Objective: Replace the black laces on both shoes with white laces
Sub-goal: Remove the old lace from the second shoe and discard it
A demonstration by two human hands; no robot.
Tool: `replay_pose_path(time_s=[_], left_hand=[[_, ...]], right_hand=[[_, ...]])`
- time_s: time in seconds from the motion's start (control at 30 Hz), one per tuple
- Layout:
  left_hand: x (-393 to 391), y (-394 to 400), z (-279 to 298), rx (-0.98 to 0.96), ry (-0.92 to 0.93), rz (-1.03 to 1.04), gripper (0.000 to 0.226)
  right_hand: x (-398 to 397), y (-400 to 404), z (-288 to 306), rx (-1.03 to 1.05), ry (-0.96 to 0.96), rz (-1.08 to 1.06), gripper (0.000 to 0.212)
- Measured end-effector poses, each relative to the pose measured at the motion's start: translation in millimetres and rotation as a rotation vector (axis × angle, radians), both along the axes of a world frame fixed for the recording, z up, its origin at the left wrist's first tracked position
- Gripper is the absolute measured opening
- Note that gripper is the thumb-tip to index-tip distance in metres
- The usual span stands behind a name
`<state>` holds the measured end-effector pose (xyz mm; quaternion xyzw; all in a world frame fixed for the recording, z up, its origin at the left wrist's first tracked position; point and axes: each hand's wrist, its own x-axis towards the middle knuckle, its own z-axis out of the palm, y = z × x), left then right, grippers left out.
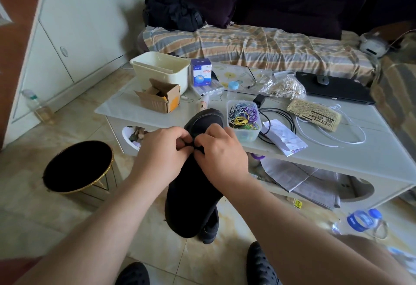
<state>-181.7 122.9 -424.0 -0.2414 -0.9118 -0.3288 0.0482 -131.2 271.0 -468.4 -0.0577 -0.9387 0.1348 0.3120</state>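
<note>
Left hand [163, 149] and right hand [221, 149] together, fingers curled, fingertips pinching, forearms extended

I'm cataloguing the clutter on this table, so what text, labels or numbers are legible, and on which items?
"创口贴": red characters on the blue and white box.
"文": a single dark character on the small beige tube.
Folded newspaper: bold headline and columns, too blurred to read.
Printed paper slip: fine print, too small to read.
Yellow tag on the floor: dark marks, unreadable.
Black shoe: no visible marking.
</note>
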Motion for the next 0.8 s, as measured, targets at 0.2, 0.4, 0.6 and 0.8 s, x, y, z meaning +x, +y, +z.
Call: replay_pose_path(time_s=[0.2, 0.4, 0.6, 0.8], left_hand=[[3, -4, 4, 0.072, -0.139, -0.025, 0.028], [4, -7, 2, 0.099, -0.268, -0.057, 0.046], [-17, -18, -1, 0.146, -0.264, 0.125, 0.029], [-9, -9, 3, 0.196, -0.222, 0.115, 0.014]], right_hand=[[1, 1, -2, -0.013, -0.031, 0.052, 0.014], [-2, 1, 4, -0.005, -0.016, 0.031, 0.021], [-5, 43, 23, -1.183, 0.012, -0.314, 0.019], [3, 52, 23, -0.914, -0.172, -0.249, 0.028]])
